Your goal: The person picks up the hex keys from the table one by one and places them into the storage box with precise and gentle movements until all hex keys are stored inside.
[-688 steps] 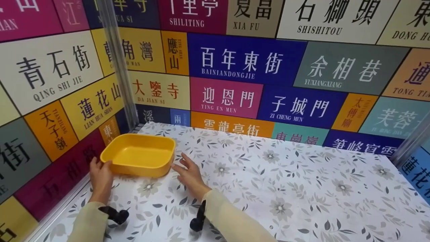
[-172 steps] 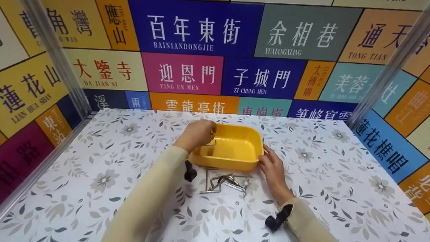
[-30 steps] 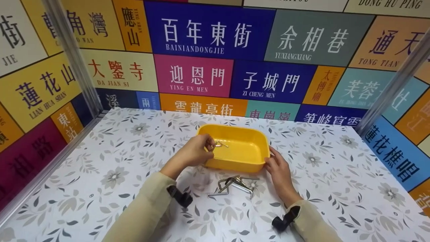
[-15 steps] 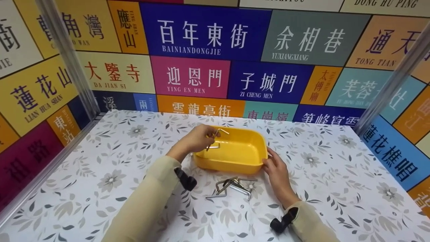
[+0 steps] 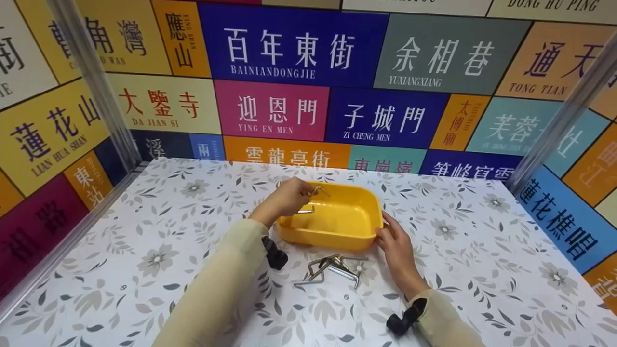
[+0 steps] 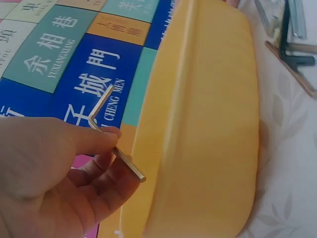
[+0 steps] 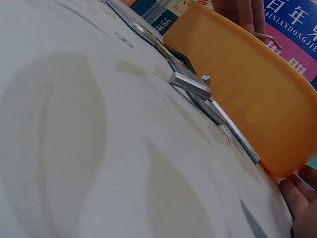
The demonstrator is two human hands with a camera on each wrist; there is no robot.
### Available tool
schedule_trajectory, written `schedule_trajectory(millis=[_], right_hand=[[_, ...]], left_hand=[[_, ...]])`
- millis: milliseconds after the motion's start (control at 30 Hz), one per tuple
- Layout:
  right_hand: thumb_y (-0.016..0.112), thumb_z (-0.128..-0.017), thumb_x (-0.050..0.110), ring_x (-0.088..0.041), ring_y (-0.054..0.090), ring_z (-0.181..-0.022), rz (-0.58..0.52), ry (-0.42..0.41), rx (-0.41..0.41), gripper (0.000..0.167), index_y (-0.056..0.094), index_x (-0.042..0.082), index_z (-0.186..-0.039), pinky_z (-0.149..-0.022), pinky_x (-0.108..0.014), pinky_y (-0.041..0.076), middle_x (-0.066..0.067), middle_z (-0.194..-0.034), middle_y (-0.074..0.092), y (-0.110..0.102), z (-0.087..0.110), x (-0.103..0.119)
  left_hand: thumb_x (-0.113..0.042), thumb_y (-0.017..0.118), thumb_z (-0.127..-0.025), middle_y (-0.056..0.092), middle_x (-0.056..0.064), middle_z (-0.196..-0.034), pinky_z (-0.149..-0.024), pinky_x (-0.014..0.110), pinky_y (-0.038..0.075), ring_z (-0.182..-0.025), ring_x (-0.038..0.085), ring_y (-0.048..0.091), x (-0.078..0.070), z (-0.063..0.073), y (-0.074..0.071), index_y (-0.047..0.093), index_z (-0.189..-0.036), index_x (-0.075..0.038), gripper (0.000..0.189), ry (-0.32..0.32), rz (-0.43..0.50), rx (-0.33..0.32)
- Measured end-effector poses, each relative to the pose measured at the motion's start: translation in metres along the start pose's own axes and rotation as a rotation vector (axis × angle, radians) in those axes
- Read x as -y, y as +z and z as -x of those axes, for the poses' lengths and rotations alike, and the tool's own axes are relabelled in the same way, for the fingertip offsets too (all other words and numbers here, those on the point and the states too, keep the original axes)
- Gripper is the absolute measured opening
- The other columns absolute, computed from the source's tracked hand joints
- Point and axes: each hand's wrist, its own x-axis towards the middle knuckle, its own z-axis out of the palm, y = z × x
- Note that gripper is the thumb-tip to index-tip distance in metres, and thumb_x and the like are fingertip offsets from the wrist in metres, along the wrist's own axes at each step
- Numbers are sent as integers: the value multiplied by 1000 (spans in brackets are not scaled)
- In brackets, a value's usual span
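In the head view my left hand (image 5: 291,195) is over the left end of a yellow plastic box (image 5: 328,239), pinching an L-shaped hex key (image 5: 318,189). The left wrist view shows that brass-coloured hex key (image 6: 130,166) between thumb and fingers, beside the box rim. Inside the box, another hex key (image 5: 306,210) lies at the left, partly hidden by my hand. My right hand (image 5: 397,246) holds the box's right front corner, thumb in front and fingers along the end wall. Several more hex keys (image 5: 344,274) lie in a crossed pile just in front of the box.
A white tablecloth (image 5: 159,260) with grey flowers and leaves covers the table. Coloured sign panels (image 5: 294,43) stand behind and at both sides, with clear corner strips (image 5: 103,96) between them. Each wrist wears a black camera mount (image 5: 405,320).
The yellow box was farther left at first, with no hex keys on the table. In the last second my left hand rose from the box's left side, hex key pinched, and moved toward the back.
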Motion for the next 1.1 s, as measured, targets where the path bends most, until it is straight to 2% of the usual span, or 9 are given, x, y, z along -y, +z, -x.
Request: schedule_trajectory(millis=[133, 333, 533, 700, 800, 933, 1100], right_hand=[[44, -104, 13, -31, 52, -138, 8, 7, -2, 54, 35, 13, -157, -103, -22, 51, -18, -156, 45, 0, 0, 0], [45, -104, 12, -32, 52, -138, -4, 2, -4, 54, 36, 12, -157, -102, -22, 51, -19, -156, 45, 0, 0, 0], [45, -103, 13, -32, 53, -137, 6, 1, -2, 54, 36, 12, -157, -106, -29, 50, -19, -156, 46, 0, 0, -1], [45, -102, 15, -29, 54, -137, 21, 0, -11, 55, 36, 14, -157, -104, -26, 51, -15, -155, 47, -1, 0, -2], [45, -102, 14, -30, 55, -135, 7, -16, -17, 55, 37, 14, -156, -102, -24, 52, -17, -153, 49, 0, -1, -2], [45, -103, 12, -31, 56, -134, -4, -27, -19, 54, 38, 14, -156, -101, -25, 53, -18, -152, 50, 2, -1, -3], [46, -103, 13, -32, 58, -132, -1, -31, -21, 53, 39, 14, -156, -105, -31, 52, -18, -153, 49, 0, 1, -3]], left_hand=[[-1, 59, -95, 72, 17, -101, -62, 22, 43, -70, 13, 52, 2, -3, 3, 73, -118, -1, 27, -32, 21, -22], [1, 64, -90, 75, 17, -101, -55, 21, 43, -61, 11, 52, 7, -8, 8, 75, -115, -1, 27, -81, 14, -7], [2, 70, -86, 76, 16, -111, -54, 21, 45, -59, 12, 54, 6, -12, 14, 75, -115, -1, 30, -98, -24, -1], [-1, 76, -83, 77, 8, -107, -62, 23, 51, -70, 14, 59, 3, -18, 20, 78, -110, -6, 28, -103, -105, -16], [-2, 77, -82, 76, 7, -101, -66, 25, 51, -76, 16, 58, 2, -21, 23, 78, -103, -6, 21, -114, -139, 0], [-1, 74, -86, 73, 7, -98, -66, 27, 50, -77, 19, 58, 4, -22, 28, 77, -100, -5, 15, -154, -142, 58], [-12, 73, -91, 72, 7, -93, -68, 28, 52, -74, 18, 60, 5, -24, 33, 78, -97, -7, 9, -181, -156, 86]])
